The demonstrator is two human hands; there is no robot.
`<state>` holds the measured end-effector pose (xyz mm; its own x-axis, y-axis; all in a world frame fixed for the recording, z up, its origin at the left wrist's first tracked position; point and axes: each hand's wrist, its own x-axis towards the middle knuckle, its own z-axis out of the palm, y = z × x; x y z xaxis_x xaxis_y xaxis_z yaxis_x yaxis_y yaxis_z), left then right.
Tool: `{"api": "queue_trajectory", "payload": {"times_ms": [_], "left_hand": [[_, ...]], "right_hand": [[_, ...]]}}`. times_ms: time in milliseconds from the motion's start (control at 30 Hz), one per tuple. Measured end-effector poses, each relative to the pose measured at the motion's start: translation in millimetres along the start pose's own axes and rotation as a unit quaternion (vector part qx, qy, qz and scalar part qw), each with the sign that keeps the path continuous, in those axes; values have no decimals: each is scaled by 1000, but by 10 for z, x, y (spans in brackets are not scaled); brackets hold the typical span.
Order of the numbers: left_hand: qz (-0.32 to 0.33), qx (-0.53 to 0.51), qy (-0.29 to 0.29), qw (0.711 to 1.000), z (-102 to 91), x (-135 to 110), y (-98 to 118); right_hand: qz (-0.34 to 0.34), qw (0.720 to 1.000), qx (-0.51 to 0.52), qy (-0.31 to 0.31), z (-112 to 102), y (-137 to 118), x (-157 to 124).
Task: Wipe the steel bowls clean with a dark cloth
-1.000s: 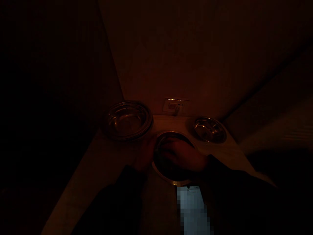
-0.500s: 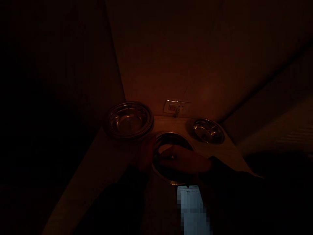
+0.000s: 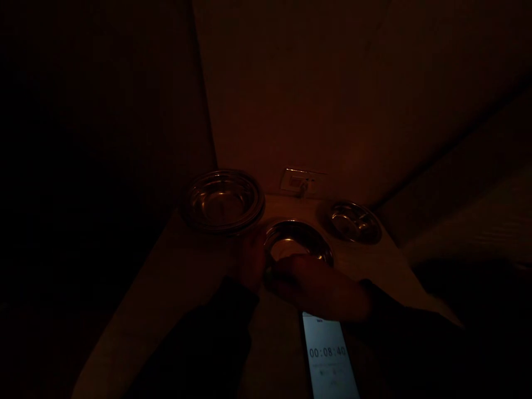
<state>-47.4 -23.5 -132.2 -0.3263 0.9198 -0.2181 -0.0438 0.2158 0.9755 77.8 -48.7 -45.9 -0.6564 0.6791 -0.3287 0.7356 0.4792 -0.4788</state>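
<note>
The scene is very dark. A shiny steel bowl (image 3: 299, 228) sits in the middle of the table, close in front of me. Along its left side, my left hand (image 3: 252, 260) is pressed to the rim and steadies it; most of its fingers are lost in shadow. My right hand (image 3: 311, 280) crosses over the near part of the bowl with its fingers closed together. A small dark thing, faintly greenish, shows at the fingertips, too dim to name. The bowl's near rim is hidden behind my right hand.
Stacked steel dishes (image 3: 224, 202) stand at the back left, and a smaller steel dish (image 3: 355, 221) at the back right. A lit phone (image 3: 330, 360) showing a timer lies nearest me. A wall socket (image 3: 303, 180) with a plug is behind the table (image 3: 137, 316).
My right hand has moved from inside the bowl towards me, to its near left rim. My left hand stays at the bowl's left side. The view has shifted slightly.
</note>
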Motion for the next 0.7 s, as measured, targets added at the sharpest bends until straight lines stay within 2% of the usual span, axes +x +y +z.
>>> {"api": "queue_trajectory", "payload": {"times_ms": [100,200,333,433,567,700], "left_hand": [[1,-13,-6,1000,-19,-33,61],[21,-26,-24,999,-15,-65,101],[7,1,18,1000,-3,-62,131],[0,-7,17,1000,-11,-45,137],[13,-6,-3,1000,-15,-49,105],[32,-17,-1,999,14,-65,79]], "right_hand": [[-37,997,-73,-5,-25,56,-134],[-46,995,-88,-29,-66,95,-225],[-5,999,-52,-1,-10,-10,-93],[4,999,-45,18,32,-70,-1],[-33,996,-81,-10,-48,57,-147],[-76,994,-73,-33,-103,194,-275]]}}
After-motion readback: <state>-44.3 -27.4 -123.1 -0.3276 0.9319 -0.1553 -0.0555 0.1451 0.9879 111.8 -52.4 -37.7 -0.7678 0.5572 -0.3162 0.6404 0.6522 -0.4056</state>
